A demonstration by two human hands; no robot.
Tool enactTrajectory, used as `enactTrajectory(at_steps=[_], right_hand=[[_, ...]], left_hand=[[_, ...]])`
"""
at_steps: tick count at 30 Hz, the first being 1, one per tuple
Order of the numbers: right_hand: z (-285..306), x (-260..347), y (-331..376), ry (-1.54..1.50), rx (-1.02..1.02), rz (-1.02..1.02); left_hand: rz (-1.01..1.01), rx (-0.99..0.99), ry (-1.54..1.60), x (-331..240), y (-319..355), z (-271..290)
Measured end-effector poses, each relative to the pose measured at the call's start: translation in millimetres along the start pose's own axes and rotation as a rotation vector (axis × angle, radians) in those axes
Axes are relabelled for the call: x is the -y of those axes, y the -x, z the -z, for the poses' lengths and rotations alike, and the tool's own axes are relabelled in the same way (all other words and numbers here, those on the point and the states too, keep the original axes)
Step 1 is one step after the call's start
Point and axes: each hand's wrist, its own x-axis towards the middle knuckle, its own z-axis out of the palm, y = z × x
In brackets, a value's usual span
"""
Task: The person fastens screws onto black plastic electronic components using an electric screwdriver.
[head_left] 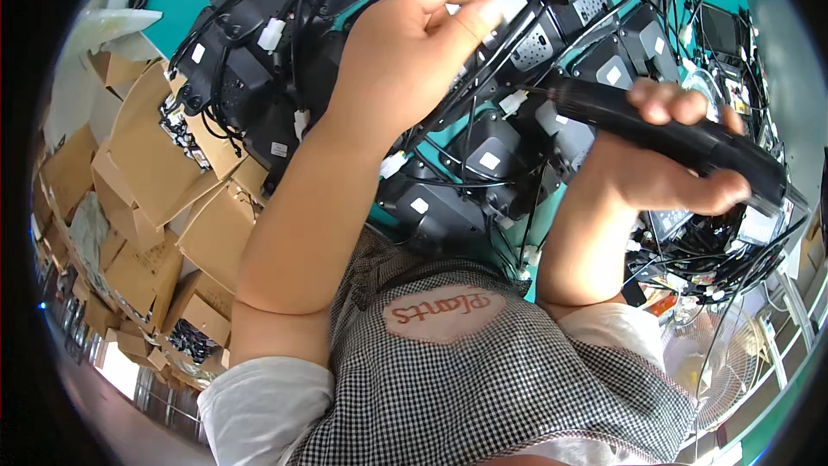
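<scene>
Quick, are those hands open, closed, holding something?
Left hand: closed in a pinch; anything held cannot be told.
Right hand: closed, holding a black power screwdriver.

Tangled cables [513, 33], crowded housings [496, 135]; upper-left tabletop [185, 4] free

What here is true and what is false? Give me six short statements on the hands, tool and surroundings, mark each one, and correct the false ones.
1. The right hand holds a black driver. True.
2. The left hand grips a second driver. False: the left hand has no driver in it; it is over the black housings.
3. The apron is checked in dark and white. True.
4. The cartons are heaped on the person's right. False: the cartons are on the left.
5. A fan shows at lower right. True.
6. The worktop is bright red. False: the worktop is blue-green.
</scene>
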Motion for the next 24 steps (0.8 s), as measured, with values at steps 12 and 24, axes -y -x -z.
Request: enactTrajectory(at_steps=[12,24], right_hand=[[-38,28,-32,-0.257,0.173,-0.190],[-36,19,-18,-0.201,0.202,-0.187]], left_hand=[[0.284,0.344,1.150,-5,24,-5],[0.293,0.306,1.108,-8,24,-16]])
